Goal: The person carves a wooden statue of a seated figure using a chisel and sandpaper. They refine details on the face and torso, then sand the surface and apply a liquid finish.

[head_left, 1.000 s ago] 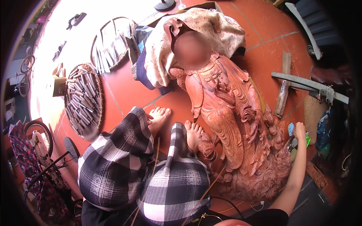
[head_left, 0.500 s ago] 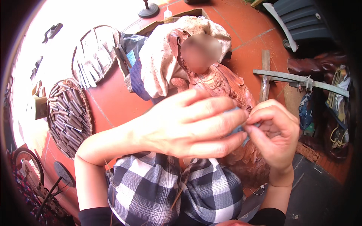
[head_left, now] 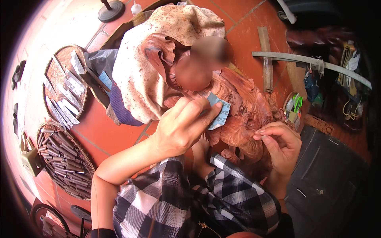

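Note:
A large reddish wooden carved statue [head_left: 242,107] lies on the red tiled floor between my legs in checked trousers [head_left: 174,198]. My left hand [head_left: 184,125] pinches a small pale blue piece of sandpaper [head_left: 219,113] and holds it against the statue's chest. My right hand [head_left: 279,146] rests on the carving's lower right side, fingertips pinched together; whether it holds anything I cannot tell. A dusty cloth [head_left: 158,59] drapes over the statue's upper end.
Two round woven trays sit at the left: the upper tray [head_left: 59,85] holds flat tools and sandpaper strips, the lower tray [head_left: 65,158] many chisels. A long wooden bar [head_left: 309,65] and clutter lie at the right. A round stand base [head_left: 111,10] is at the top.
A second ago my right hand reached out to the right and my left was out of sight. Both hands then came up together, and now the left holds the sandpaper on the statue.

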